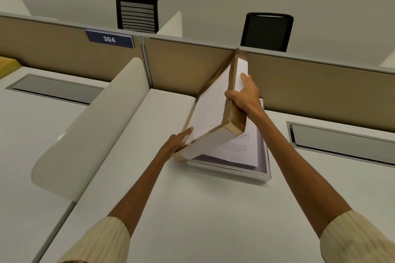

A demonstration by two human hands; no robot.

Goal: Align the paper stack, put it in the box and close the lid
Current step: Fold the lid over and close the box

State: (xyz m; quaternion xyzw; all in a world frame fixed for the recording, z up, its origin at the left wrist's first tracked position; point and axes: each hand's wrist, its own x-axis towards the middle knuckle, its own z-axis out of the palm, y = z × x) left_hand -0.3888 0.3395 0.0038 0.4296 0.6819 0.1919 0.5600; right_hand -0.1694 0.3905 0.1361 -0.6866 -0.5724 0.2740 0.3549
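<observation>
- Right hand [243,96] grips the tilted lid [210,113]; left hand [178,142], fingers extended, steadies its near corner.
- Lowered askew, the lid could catch the paper stack [237,149] in the box [265,174].

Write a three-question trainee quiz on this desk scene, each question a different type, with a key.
1. True or false: the lid lies flat and shut on the box.
2. Which hand grips the lid's upper edge? A) left hand B) right hand
3. Fill in: the paper stack lies inside the ____.

Key: 1 false, the lid is tilted up, both hands on it; 2 B; 3 box.
</observation>
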